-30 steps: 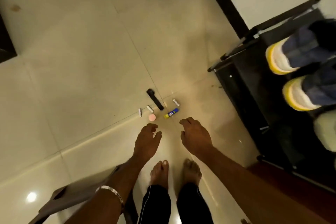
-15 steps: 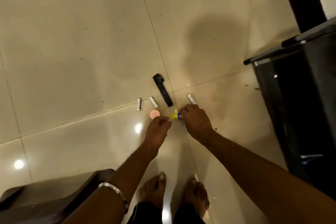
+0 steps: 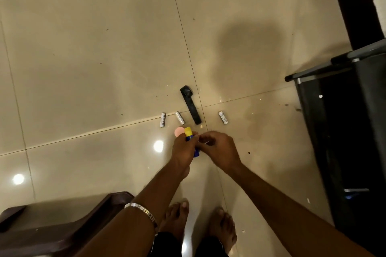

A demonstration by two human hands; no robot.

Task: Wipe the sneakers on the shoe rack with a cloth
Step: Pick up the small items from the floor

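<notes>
1. Blue-and-yellow glue stick is grasped in the left grip; the right grip touches it, fingers curled, though what it pinches cannot be told.
2. Batteries and a black strip lie just beyond both grips.
3. Shoe rack stands to the right grip's right; its sneakers are out of view.

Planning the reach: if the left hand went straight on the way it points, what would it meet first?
Likely the pink disc just beyond the left hand, which grips the blue-and-yellow tube; depth is unclear.

Both arms reach down; left hand and right hand meet, fingers curled.
</notes>
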